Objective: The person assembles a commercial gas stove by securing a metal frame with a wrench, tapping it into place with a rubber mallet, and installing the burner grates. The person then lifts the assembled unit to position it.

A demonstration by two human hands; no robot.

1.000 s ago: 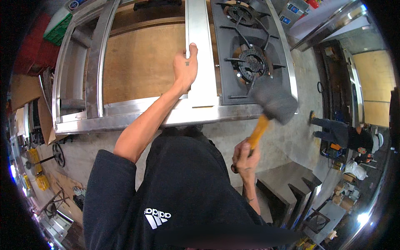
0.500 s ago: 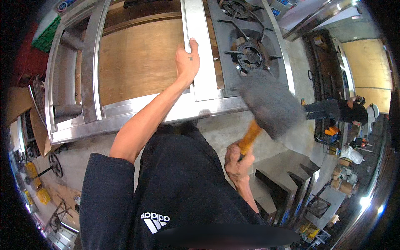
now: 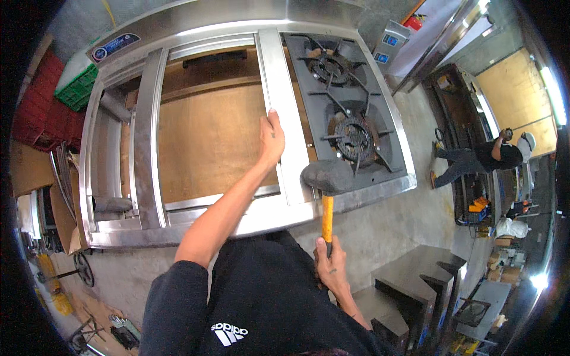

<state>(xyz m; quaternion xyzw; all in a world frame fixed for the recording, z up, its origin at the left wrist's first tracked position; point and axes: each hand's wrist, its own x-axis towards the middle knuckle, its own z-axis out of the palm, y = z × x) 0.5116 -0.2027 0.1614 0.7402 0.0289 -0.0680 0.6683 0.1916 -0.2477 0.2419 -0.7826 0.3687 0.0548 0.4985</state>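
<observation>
My right hand (image 3: 332, 267) is closed round the dark grip of a mallet (image 3: 328, 177) with a thick black head and a yellow-orange handle. Its head hovers near or rests on the front edge of a stainless steel stove frame (image 3: 249, 221); whether it touches is not clear. Farther left, my left hand (image 3: 272, 142) grips the long edge of a flat steel strip (image 3: 292, 160), its curled fingers partly hidden. This strip lies between a wide opening with a wooden board (image 3: 208, 130) below and a dark two-burner cooktop (image 3: 389, 153) on the right.
Bent sheet-metal pieces (image 3: 395, 282) stand near my right side. Red crates (image 3: 50, 115) and a green crate (image 3: 76, 89) are stacked at the far left. Off to the right is another person (image 3: 502, 155) in dark clothes. A black handwheel (image 3: 84, 270) sits at lower left.
The mallet has swung left from beside the cooktop to the frame's front edge, its handle now upright in view. My left hand still holds the strip. The view has tilted, showing more of the stove's back.
</observation>
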